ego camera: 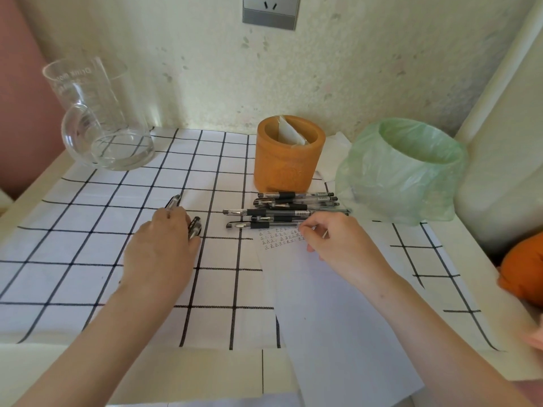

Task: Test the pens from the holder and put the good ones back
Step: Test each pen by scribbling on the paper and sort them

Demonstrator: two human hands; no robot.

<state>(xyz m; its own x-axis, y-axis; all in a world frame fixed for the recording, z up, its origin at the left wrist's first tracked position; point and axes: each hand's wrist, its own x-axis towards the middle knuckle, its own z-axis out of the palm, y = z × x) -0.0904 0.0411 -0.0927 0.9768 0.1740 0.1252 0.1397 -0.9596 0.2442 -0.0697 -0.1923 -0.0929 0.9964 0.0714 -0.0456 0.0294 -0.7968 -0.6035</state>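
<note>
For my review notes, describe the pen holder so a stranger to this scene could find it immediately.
On the checked tablecloth, look to the back edge, below the wall socket. The pen holder stands there between the glass jug and the green-bagged bin, behind the pile of pens. It alone is an opaque orange cylinder, with white paper sticking up inside.

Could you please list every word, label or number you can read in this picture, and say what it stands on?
"Drink mor...": white print on the glass jug; the lines below it are too faint to read.
Rows of handwritten marks on the paper: too small to read.
Barrel labels on the pens: too small to read.
Emblem on the holder: too blurred to read.
</note>
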